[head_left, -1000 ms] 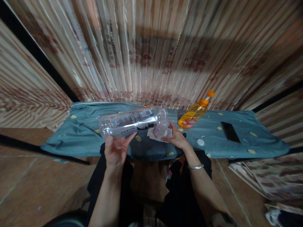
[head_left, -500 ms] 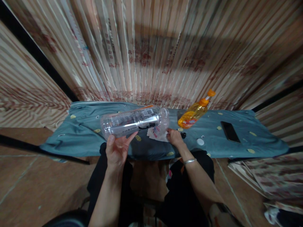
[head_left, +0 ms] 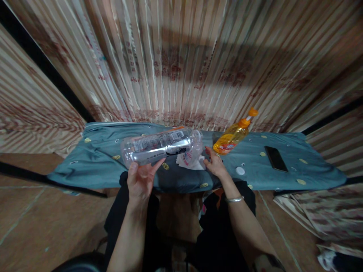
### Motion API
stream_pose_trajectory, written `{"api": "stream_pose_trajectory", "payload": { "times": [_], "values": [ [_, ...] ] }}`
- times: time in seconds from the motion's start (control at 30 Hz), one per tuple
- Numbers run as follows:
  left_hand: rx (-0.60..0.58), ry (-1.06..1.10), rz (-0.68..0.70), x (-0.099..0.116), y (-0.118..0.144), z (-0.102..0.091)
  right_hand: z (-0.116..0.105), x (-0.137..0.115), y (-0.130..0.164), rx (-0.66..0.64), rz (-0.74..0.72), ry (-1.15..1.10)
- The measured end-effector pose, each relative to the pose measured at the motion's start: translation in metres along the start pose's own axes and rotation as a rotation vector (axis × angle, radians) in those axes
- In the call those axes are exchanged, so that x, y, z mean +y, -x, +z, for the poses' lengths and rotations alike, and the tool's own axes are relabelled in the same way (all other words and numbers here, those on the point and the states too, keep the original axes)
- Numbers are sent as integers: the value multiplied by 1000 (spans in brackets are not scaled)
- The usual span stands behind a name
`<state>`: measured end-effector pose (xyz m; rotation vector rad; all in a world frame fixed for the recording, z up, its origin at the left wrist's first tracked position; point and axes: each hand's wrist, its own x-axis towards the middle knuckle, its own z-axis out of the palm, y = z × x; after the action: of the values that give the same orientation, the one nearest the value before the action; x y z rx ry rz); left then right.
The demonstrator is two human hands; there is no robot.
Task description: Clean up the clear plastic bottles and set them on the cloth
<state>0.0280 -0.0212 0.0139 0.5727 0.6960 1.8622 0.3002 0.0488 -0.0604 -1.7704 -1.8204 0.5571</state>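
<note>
Bottle [head_left: 160, 146] stayed sideways in our clamped left hand [head_left: 140, 179]; our right hand [head_left: 214, 165], fingers apart, had shifted beside the tissue [head_left: 190, 160].

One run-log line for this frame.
left hand: holds clear bottle sideways | right hand: open, by paper scrap | orange bottle: apart

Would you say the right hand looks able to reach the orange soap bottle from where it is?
Probably yes: the right hand lies open on the cloth just near of the orange soap bottle, with nothing between them.
</note>
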Motion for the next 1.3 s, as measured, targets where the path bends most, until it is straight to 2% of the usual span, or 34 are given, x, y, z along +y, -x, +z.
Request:
{"api": "stream_pose_trajectory", "payload": {
  "times": [0.1, 0.2, 0.3, 0.43, 0.6, 0.83, 1.3],
  "values": [
    [2, 3, -8, 0, 0, -1, 0, -4, 4, -95, -54, -252],
    [7, 5, -6, 0, 1, -1, 7, -22, 7, -148, -44, -376],
    [12, 8, 5, 1, 1, 1, 17, -37, 7, -55, 27, -334],
    [-3, 3, 4, 2, 2, 3, 28, -42, 4, 49, 36, -249],
    [-18, -16, 14, 4, 5, 3, 35, -40, 2, 79, 80, -195],
    [-51, -46, 64, 4, 5, 5, 33, -48, 2, 98, 103, -110],
    [-81, -66, 77, 3, 3, 4, 34, -50, 2, 85, 124, -94]
  ]
}}
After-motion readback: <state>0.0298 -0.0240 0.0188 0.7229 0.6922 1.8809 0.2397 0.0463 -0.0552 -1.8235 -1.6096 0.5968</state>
